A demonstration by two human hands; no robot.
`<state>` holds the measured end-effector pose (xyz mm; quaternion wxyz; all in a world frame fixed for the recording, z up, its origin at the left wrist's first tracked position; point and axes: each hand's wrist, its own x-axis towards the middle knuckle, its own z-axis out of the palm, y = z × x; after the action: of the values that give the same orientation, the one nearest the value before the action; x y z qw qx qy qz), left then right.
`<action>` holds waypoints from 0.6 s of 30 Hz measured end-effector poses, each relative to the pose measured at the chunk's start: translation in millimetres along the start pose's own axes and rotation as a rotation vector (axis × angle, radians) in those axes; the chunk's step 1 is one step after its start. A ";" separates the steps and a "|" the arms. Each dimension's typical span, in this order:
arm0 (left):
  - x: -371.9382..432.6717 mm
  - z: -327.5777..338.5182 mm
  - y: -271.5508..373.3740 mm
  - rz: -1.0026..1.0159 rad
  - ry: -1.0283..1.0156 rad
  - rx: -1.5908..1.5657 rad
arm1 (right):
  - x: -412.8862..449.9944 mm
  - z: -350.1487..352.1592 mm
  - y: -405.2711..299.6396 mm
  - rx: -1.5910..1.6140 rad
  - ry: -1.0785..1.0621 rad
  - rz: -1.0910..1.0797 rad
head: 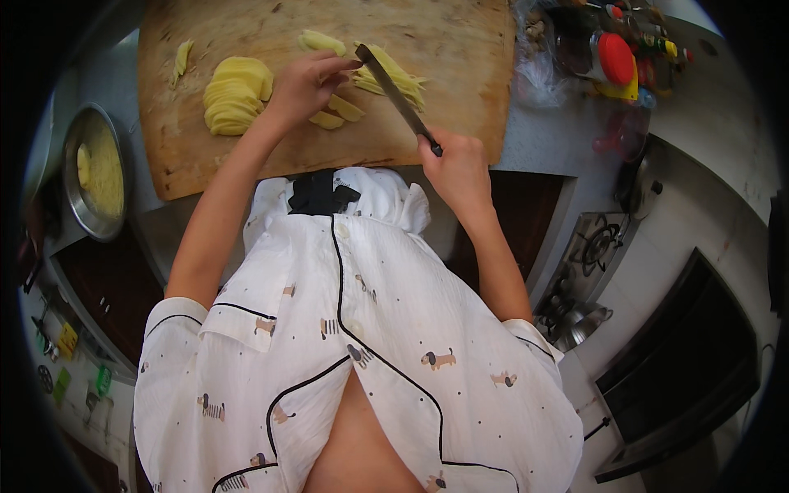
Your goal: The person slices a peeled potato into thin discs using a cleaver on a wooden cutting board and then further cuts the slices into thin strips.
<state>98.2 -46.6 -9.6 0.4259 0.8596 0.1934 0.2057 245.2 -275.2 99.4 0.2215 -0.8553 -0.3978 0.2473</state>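
Note:
My right hand (456, 163) grips the dark handle of a kitchen cleaver (399, 95). The blade shows nearly edge-on, slanting away to the upper left over the wooden cutting board (431, 24). My left hand (311, 83) has its fingers apart at the blade's far end, a fingertip at or very near the metal. Under the blade and to its right lie thin potato strips (385, 71). Beside my left wrist is a fanned stack of potato slices (234, 98). A few loose slices (336, 113) rest between my left hand and the blade, and another piece (322, 42) lies beyond my fingers.
Left of the board, a steel bowl (94, 172) holds yellow shreds and a whole peeled piece. More strips (182, 61) lie at the board's left. A red-lidded jar (615, 58), bottles and a plastic bag (539, 68) crowd the right. A gas stove (595, 243) stands farther right.

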 end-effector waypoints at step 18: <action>-79.4 28.1 -12.9 0.036 0.248 0.267 | 9.9 30.0 -22.4 -0.227 -0.211 -0.186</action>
<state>44.0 -98.0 -50.6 0.2771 0.8798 0.2547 0.2903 220.0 -248.7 86.5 0.1025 -0.8037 -0.5214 0.2678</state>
